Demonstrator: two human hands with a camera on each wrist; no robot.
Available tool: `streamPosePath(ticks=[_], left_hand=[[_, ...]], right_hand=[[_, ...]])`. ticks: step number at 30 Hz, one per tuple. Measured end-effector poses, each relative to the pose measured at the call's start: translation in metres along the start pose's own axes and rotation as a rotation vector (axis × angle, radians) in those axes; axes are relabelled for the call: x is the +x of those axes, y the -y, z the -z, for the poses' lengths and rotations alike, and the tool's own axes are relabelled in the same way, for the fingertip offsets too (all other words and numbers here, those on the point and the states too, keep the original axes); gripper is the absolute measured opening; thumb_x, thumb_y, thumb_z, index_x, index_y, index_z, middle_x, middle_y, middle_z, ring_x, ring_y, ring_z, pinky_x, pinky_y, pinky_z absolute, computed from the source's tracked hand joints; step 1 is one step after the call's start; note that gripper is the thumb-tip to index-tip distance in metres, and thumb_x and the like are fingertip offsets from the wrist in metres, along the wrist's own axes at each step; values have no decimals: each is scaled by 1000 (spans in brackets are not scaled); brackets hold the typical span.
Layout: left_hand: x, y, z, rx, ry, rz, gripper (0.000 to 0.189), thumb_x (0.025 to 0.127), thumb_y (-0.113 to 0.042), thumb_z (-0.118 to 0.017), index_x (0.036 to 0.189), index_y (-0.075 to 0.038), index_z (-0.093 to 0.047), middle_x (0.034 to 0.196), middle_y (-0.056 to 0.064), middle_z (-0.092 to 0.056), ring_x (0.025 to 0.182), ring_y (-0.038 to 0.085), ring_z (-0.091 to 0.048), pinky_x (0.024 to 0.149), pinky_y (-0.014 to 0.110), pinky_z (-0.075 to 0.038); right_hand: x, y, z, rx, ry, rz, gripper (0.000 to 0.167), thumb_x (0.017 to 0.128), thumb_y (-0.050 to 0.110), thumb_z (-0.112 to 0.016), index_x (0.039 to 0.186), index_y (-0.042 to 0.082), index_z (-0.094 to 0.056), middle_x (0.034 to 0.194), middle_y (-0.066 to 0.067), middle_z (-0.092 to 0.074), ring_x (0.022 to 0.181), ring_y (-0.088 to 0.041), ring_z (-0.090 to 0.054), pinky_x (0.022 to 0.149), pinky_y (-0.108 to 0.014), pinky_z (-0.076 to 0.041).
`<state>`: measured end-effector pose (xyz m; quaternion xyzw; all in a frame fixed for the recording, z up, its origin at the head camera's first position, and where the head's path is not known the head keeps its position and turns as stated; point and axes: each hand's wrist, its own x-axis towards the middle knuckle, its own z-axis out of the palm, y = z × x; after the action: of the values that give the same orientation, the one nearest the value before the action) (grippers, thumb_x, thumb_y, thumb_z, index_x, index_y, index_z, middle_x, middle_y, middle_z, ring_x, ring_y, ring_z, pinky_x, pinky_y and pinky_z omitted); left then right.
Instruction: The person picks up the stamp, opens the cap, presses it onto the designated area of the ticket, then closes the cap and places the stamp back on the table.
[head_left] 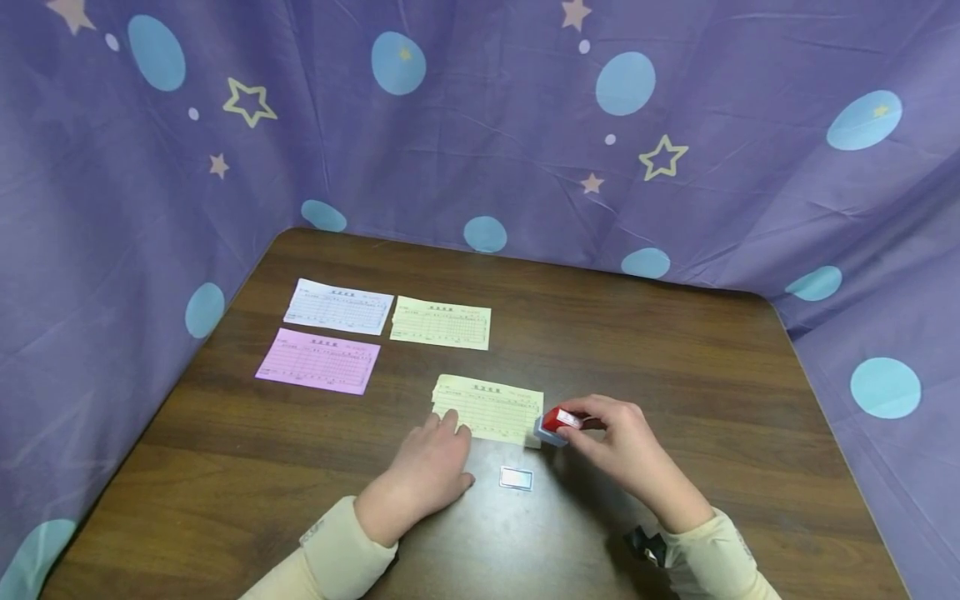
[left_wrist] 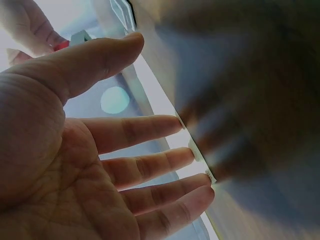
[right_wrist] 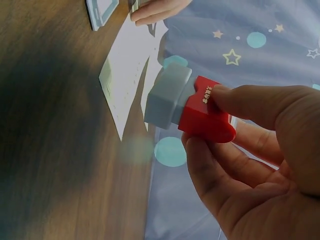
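My right hand (head_left: 618, 437) pinches a self-inking stamp (right_wrist: 187, 102) by its red top, thumb on one side and fingers on the other. Its grey-blue base tilts toward the right edge of a pale yellow form slip (head_left: 491, 408), close over the table. With fingers stretched out, my left hand (head_left: 423, 467) rests its fingertips on that slip's lower left edge; the left wrist view shows the palm and fingers (left_wrist: 150, 162) there. Between the hands, just below the slip, lies a small pale rectangular piece (head_left: 516, 478) with a dark border.
Farther back on the left of the brown wooden table (head_left: 637, 350) lie a white slip (head_left: 339, 307), a second yellow slip (head_left: 441, 323) and a pink slip (head_left: 318, 361). A purple curtain (head_left: 495, 125) with stars and blue dots hangs around the table's far edge and sides.
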<state>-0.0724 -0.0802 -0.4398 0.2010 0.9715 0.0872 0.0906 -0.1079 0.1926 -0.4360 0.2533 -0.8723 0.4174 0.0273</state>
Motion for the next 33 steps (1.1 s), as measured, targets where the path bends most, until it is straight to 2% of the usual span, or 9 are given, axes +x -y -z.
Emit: streamPosePath(ticks=[5,12,26,33], left_hand=[[0,-5,-1,12,2,-5,48,79,-33,-86,104,3,-67,98,14,-54,91,31,-54,74,48,-50],[-1,-12,-4,30,9,-37,51,77,-34,-87,107,3,-67,100,14,-54,90,30,-53,72,46,-49],[-1,-21,-8,69,-11,-72,59,74,-35,-88,114,3,-66,101,14,-53,88,28,-52,68,41,-49],[-1,-24,-9,67,-2,-69,59,74,-35,-88,115,2,-66,103,14,-54,88,27,-52,70,42,-49]], right_hand=[[1,0,-5,-18,1,25,27,80,-4,-84,104,5,-77,93,6,-71,81,-9,-68,74,-32,-59],[3,0,-8,-96,3,15,27,79,1,-87,103,4,-76,94,4,-70,81,-9,-65,75,-34,-59],[5,-8,-17,-137,-27,114,24,77,-4,-85,97,6,-75,86,6,-66,77,-8,-63,71,-34,-57],[6,-9,-19,-167,-6,117,22,78,-3,-84,95,6,-75,87,3,-67,78,-10,-64,71,-34,-56]])
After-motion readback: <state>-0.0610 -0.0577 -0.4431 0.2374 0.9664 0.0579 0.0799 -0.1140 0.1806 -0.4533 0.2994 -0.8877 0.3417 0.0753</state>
